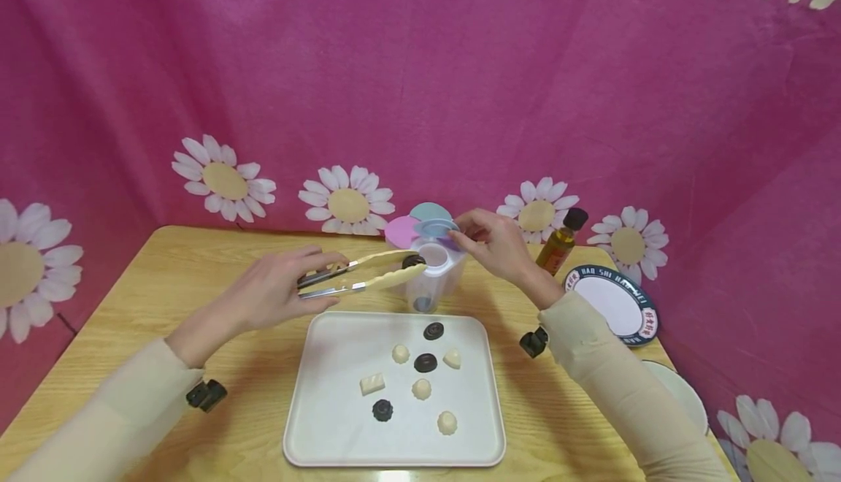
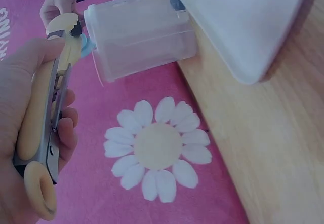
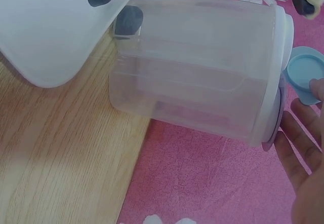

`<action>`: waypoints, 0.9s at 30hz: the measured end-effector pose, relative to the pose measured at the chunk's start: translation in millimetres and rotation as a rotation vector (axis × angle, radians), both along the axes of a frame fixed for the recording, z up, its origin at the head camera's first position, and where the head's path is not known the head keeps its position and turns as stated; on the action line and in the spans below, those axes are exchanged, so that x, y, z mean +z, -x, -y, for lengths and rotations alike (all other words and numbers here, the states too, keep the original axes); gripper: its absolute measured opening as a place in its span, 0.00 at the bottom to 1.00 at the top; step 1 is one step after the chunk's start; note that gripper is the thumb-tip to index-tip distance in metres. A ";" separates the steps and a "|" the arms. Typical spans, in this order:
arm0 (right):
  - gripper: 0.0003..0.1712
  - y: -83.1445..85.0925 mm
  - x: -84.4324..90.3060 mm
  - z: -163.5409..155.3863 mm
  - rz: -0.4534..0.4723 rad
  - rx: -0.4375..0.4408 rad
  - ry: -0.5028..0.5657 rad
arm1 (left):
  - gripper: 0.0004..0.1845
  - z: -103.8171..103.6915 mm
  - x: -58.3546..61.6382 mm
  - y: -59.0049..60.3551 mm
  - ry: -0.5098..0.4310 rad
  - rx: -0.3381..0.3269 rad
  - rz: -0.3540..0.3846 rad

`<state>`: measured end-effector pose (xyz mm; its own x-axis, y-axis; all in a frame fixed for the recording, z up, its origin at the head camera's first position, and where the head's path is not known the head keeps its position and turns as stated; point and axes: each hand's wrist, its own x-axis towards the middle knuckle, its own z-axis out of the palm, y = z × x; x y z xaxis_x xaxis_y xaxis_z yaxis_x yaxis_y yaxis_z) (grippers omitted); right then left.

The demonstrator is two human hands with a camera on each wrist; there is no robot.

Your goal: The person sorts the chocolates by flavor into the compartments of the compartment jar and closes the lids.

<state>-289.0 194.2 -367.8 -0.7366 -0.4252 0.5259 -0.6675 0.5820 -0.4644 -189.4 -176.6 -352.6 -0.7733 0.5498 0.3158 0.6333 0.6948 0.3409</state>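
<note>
My left hand [image 1: 279, 285] grips a pair of tongs [image 1: 389, 279] with metal handles and cream scalloped tips. Between those tips sits a dark chocolate [image 1: 413, 261], held at the rim of a translucent lidded container [image 3: 202, 46]. Thumb and fingers of my right hand [image 1: 496, 245] hold up the container's light-blue flip lid [image 1: 436, 228], while other fingers lie near a purple lid [image 3: 275, 117]. A dark piece [image 3: 128, 21] shows through the container wall at its bottom. In front, a white tray [image 1: 335, 438] carries several dark and cream chocolates [image 1: 425, 363].
Pink [image 1: 399, 232] and green lids [image 1: 430, 211] stand raised behind the opening. An amber bottle with a dark cap [image 1: 558, 245] is right of the container. Beyond my right forearm are a dark-rimmed plate [image 1: 647, 321] and a white dish [image 1: 686, 394]. A daisy-print cloth [image 1: 420, 88] hangs behind.
</note>
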 end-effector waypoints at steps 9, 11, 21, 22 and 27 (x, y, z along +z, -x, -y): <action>0.08 1.3 0.6 -0.2 0.017 0.002 -0.005 | 0.30 -17.5 13.7 21.3 0.001 -0.036 0.024; 0.08 1.5 0.3 -0.3 0.016 0.005 -0.003 | 0.29 -21.9 15.9 26.3 0.009 -0.046 0.023; 0.08 2.2 -0.2 -0.4 0.010 0.018 0.005 | 0.30 -31.1 15.3 36.0 0.049 -0.037 0.048; 0.08 2.3 -0.5 -0.6 0.009 0.017 0.004 | 0.30 -31.1 15.0 36.0 0.051 -0.031 0.051; 0.08 2.4 -1.1 -1.4 -0.002 0.015 -0.001 | 0.34 -27.3 15.5 32.3 0.052 -0.014 0.058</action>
